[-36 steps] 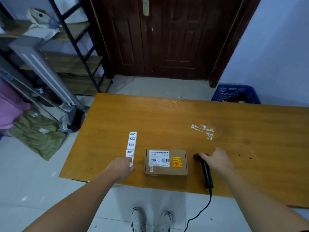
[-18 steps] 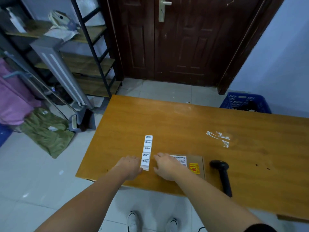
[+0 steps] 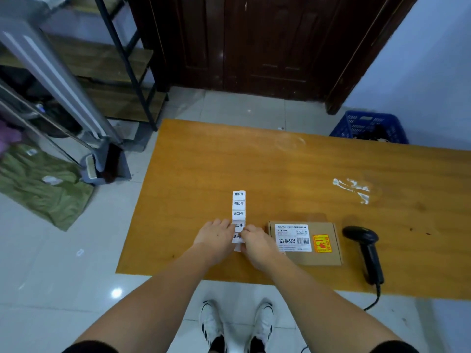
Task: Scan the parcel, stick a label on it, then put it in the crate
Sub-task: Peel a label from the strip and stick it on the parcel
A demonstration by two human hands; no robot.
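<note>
A flat brown cardboard parcel [image 3: 321,256] with a white barcode label and an orange sticker lies near the table's front edge. Left of it lies a white strip of labels [image 3: 239,203] printed with black characters. My left hand [image 3: 215,236] presses on the strip's near end from the left. My right hand [image 3: 256,242] pinches the same end from the right, fingers closed on a label. A black handheld scanner [image 3: 367,249] lies right of the parcel, its cable hanging off the table. A blue crate [image 3: 369,127] stands on the floor beyond the table's far right.
The wooden table [image 3: 254,161] has a white scuff [image 3: 353,187] at mid right. A dark door stands behind it. A metal shelf rack [image 3: 122,59], a grey panel and a green cloth [image 3: 43,184] fill the left side of the floor.
My right hand left the scanner, crossed over the parcel and now meets my left hand at the label strip's near end. The head view shifted left and lower.
</note>
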